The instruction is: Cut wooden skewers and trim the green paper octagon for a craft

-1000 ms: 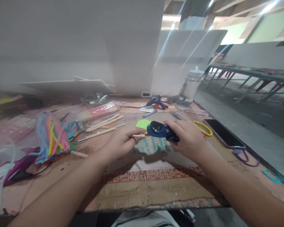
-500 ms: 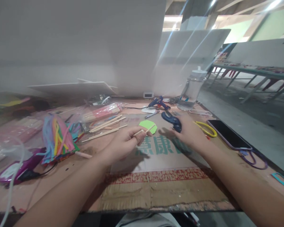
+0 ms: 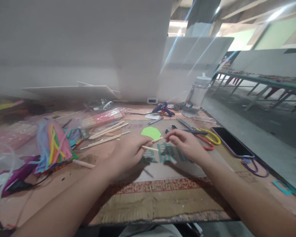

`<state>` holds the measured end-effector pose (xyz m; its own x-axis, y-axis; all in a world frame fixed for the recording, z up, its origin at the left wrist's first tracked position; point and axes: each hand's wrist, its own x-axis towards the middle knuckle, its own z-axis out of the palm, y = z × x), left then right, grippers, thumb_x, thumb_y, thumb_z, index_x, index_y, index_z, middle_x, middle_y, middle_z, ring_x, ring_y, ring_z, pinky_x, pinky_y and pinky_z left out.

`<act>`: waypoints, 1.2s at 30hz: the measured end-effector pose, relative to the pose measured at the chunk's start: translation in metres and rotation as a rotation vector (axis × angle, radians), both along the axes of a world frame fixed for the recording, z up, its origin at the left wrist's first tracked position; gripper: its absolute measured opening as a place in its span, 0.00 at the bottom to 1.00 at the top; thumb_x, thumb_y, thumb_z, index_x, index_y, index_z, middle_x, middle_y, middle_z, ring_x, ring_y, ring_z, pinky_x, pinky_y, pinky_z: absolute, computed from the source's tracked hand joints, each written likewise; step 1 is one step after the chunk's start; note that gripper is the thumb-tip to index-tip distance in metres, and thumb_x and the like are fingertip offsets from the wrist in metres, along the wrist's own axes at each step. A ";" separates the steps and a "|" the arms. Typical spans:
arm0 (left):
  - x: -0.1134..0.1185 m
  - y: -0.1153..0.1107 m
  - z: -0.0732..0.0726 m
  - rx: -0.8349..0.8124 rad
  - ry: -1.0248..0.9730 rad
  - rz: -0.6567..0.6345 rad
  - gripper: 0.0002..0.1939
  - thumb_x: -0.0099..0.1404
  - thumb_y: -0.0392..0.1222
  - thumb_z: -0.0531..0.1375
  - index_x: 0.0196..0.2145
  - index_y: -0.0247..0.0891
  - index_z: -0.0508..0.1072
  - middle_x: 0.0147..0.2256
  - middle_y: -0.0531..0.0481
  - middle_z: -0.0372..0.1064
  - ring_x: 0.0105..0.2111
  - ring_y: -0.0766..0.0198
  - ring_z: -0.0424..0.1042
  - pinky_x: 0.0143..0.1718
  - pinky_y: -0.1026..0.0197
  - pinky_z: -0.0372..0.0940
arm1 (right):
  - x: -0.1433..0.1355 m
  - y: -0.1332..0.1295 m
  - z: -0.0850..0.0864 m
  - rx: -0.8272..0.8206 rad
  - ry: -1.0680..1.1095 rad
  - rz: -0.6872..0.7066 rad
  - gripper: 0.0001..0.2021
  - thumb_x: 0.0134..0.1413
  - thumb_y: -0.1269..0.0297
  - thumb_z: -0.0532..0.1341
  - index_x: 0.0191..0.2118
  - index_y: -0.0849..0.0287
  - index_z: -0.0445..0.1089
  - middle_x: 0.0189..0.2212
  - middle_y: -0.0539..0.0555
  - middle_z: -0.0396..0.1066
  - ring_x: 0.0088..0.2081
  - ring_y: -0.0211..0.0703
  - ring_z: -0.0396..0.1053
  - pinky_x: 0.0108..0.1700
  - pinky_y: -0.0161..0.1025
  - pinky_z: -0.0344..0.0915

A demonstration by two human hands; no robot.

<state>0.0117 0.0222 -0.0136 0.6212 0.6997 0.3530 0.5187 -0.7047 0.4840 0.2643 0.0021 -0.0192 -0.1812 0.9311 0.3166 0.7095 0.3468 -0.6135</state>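
Observation:
My left hand (image 3: 129,149) is closed on two short pale wooden sticks (image 3: 151,148), which poke out past the fingertips over the printed board. Just right of them, my right hand (image 3: 186,143) hovers with fingers curved and apart, holding nothing visible. Behind its knuckles lie dark blue pliers (image 3: 197,131), partly hidden by the hand. A lime green paper octagon (image 3: 151,132) lies flat beyond the left fingertips. Scissors with yellow and red handles (image 3: 213,136) rest right of the right hand.
A blue glue gun (image 3: 162,109), a pen (image 3: 156,120) and a water bottle (image 3: 196,95) stand or lie at the back. Longer wooden sticks (image 3: 110,131) and colourful pipe cleaners (image 3: 56,143) are left; a phone (image 3: 232,142) lies near the right edge.
My right hand has let go of the pliers, which now lie on the table, and has moved left toward the sticks. The sticks in my left hand have shifted and point further right.

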 end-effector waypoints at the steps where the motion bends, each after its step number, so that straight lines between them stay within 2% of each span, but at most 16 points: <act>1: 0.001 -0.001 0.000 0.003 0.042 -0.007 0.14 0.70 0.37 0.54 0.44 0.42 0.79 0.43 0.49 0.79 0.42 0.57 0.74 0.41 0.59 0.62 | -0.007 -0.006 0.001 -0.045 0.114 0.057 0.15 0.65 0.52 0.56 0.39 0.57 0.73 0.34 0.53 0.76 0.36 0.44 0.73 0.40 0.39 0.68; 3: 0.004 -0.004 0.000 -0.020 0.102 -0.019 0.12 0.69 0.37 0.55 0.41 0.42 0.79 0.40 0.50 0.79 0.39 0.58 0.73 0.37 0.60 0.60 | -0.018 -0.015 0.001 -0.112 0.285 0.117 0.14 0.63 0.53 0.59 0.35 0.58 0.73 0.31 0.51 0.75 0.33 0.41 0.71 0.38 0.38 0.66; 5: 0.006 -0.007 0.002 -0.051 0.128 -0.032 0.11 0.69 0.37 0.55 0.40 0.41 0.78 0.38 0.50 0.78 0.38 0.59 0.72 0.36 0.61 0.59 | -0.024 -0.018 -0.002 -0.139 0.344 0.124 0.13 0.62 0.54 0.60 0.32 0.58 0.72 0.29 0.50 0.73 0.33 0.40 0.69 0.38 0.38 0.64; 9: 0.009 -0.009 0.004 -0.113 0.113 -0.045 0.13 0.69 0.39 0.54 0.36 0.41 0.79 0.36 0.48 0.77 0.36 0.58 0.72 0.36 0.61 0.60 | -0.025 -0.017 -0.004 -0.148 0.367 0.124 0.11 0.59 0.57 0.62 0.31 0.58 0.72 0.28 0.50 0.73 0.33 0.40 0.68 0.37 0.38 0.62; 14: 0.008 -0.008 0.004 -0.212 0.043 -0.068 0.15 0.69 0.40 0.52 0.39 0.41 0.80 0.36 0.47 0.78 0.36 0.58 0.72 0.36 0.62 0.62 | -0.023 -0.017 -0.005 -0.153 0.361 0.108 0.11 0.60 0.59 0.61 0.30 0.58 0.73 0.28 0.51 0.74 0.32 0.41 0.69 0.36 0.37 0.62; 20: 0.010 -0.007 0.000 -0.295 0.004 -0.084 0.17 0.71 0.43 0.51 0.36 0.40 0.79 0.35 0.49 0.77 0.35 0.59 0.72 0.35 0.64 0.63 | -0.022 -0.017 -0.007 -0.149 0.370 0.133 0.10 0.60 0.59 0.61 0.30 0.58 0.72 0.29 0.51 0.74 0.34 0.42 0.70 0.37 0.37 0.63; 25: 0.007 -0.003 -0.004 -0.344 -0.091 -0.111 0.18 0.73 0.45 0.49 0.40 0.38 0.78 0.37 0.48 0.77 0.37 0.60 0.73 0.38 0.63 0.64 | -0.022 -0.020 -0.005 -0.155 0.416 0.155 0.12 0.62 0.55 0.60 0.32 0.57 0.71 0.28 0.50 0.72 0.32 0.41 0.69 0.37 0.38 0.64; 28: 0.003 -0.001 -0.002 -0.320 -0.117 -0.110 0.17 0.73 0.45 0.50 0.41 0.37 0.77 0.37 0.49 0.76 0.37 0.61 0.72 0.38 0.63 0.63 | -0.018 -0.021 0.000 -0.111 0.417 0.163 0.19 0.63 0.47 0.59 0.29 0.57 0.68 0.25 0.50 0.71 0.30 0.40 0.68 0.36 0.39 0.64; 32: 0.002 0.001 0.000 -0.321 -0.130 -0.085 0.20 0.74 0.51 0.50 0.41 0.37 0.78 0.31 0.51 0.74 0.32 0.63 0.71 0.33 0.64 0.61 | -0.011 -0.018 0.005 -0.082 0.373 0.201 0.27 0.64 0.40 0.54 0.24 0.57 0.67 0.23 0.52 0.69 0.30 0.42 0.68 0.37 0.40 0.64; 36: 0.004 -0.001 0.000 -0.271 -0.135 -0.110 0.16 0.73 0.45 0.52 0.43 0.40 0.79 0.37 0.50 0.78 0.37 0.61 0.74 0.38 0.63 0.64 | -0.014 -0.017 0.006 -0.134 0.431 0.187 0.21 0.62 0.43 0.59 0.31 0.57 0.71 0.26 0.51 0.71 0.32 0.41 0.68 0.38 0.40 0.64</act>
<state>0.0156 0.0213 -0.0138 0.6589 0.7105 0.2471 0.3646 -0.5889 0.7213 0.2499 -0.0153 -0.0131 -0.2286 0.9327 0.2790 0.3141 0.3419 -0.8857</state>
